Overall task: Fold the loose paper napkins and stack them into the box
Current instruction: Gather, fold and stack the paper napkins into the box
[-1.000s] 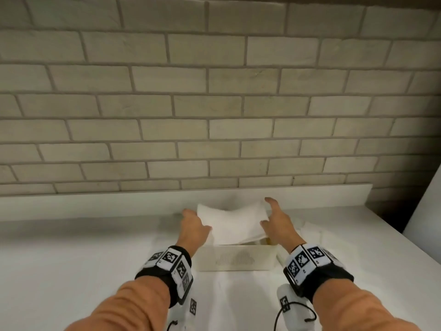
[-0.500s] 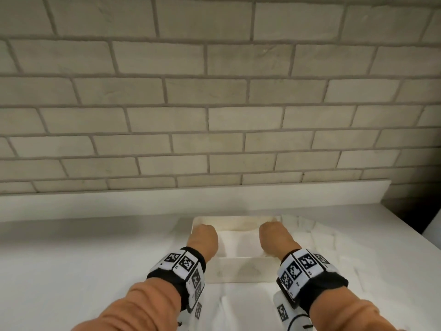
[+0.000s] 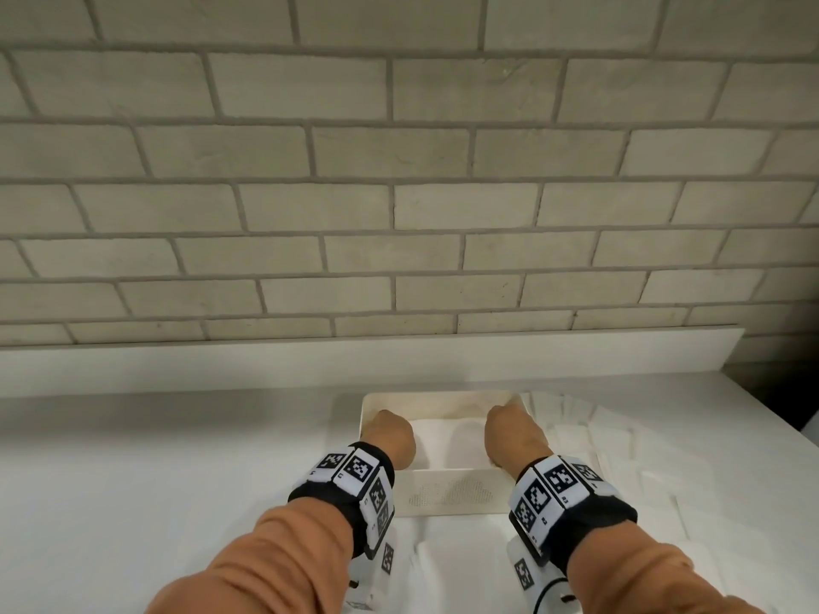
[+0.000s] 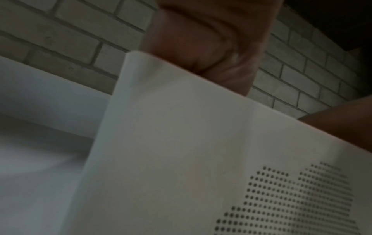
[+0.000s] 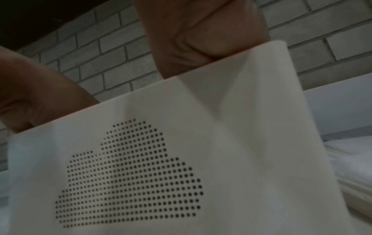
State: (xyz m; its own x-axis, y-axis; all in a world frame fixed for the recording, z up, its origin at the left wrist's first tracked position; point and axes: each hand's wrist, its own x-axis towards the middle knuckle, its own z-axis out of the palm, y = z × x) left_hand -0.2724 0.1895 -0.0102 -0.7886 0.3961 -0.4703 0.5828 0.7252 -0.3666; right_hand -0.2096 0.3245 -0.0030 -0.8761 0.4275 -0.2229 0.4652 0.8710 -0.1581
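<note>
Napkins, loose (image 3: 589, 440), lie spread on the white counter (image 3: 133, 458) just right of the box (image 3: 447, 496), overlapping each other, a few more pale sheets nearer the camera under the forearms. Near side first: orange sleeves (image 3: 283, 556) and black wrist bands with printed marker tags (image 3: 354, 469) on both arms. White box sits between the wrists, near wall facing the camera with a cloud-shaped patch of small punched holes (image 5: 128, 174); same holes seen at the edge of the left wrist view (image 4: 298, 202). Both hands reach down over that near wall into the box. Left hand (image 3: 390, 438) at the box's left end, right hand (image 3: 514, 436) at its right end, apart from each other, backs up, knuckles bent downward. Fingers go below the rim and are hidden by the wall in the wrist views, so whether they are closed or pinching anything cannot be told for either hand. Folded napkin (image 3: 447, 440) lies flat inside the box between the two hands; contact with the fingers not visible. Behind the box a low white ledge (image 3: 221, 361) runs along the counter's back edge, then a pale brick wall (image 3: 399, 170) fills the upper view.
</note>
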